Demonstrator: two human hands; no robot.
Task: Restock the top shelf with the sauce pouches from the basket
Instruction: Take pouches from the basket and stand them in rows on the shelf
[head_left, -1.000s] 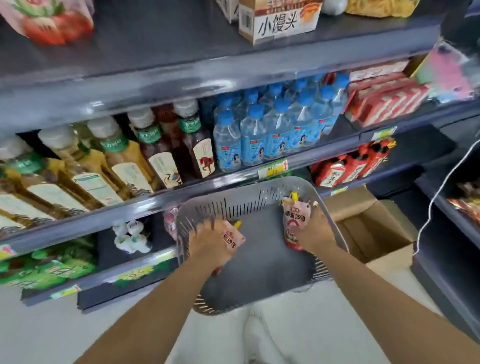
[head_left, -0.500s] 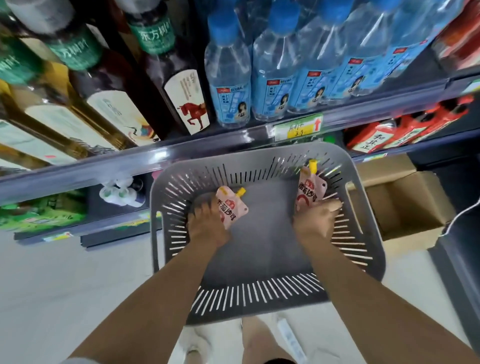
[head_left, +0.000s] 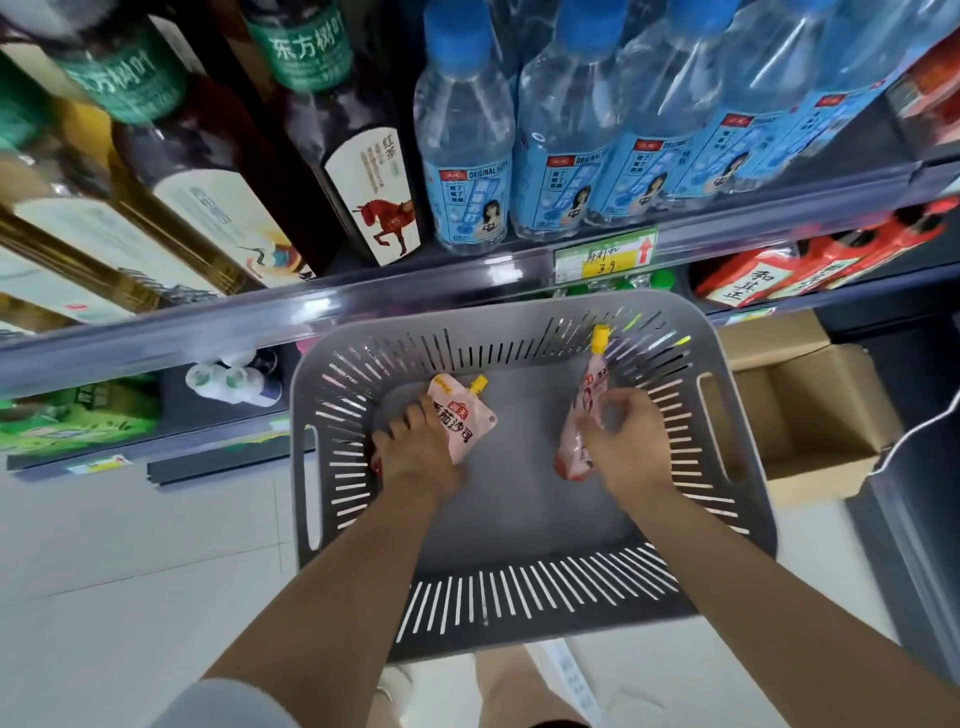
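Head view: left hand (head_left: 415, 460) grips left pouch (head_left: 462, 422), right hand (head_left: 626, 444) grips right pouch (head_left: 574, 453), inside basket (head_left: 519, 590).

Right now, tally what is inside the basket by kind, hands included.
Pouches: 2 (left pouch, right pouch)
Hands: 2 (left hand, right hand)
Total: 4

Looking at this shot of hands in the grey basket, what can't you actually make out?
Head view only.
The top shelf: beyond the upper edge.
The left pouch: lower part hidden under the left hand.
The right pouch: print motion-blurred, partly covered by the right hand.
The water bottles: some tops cut off by the upper edge.
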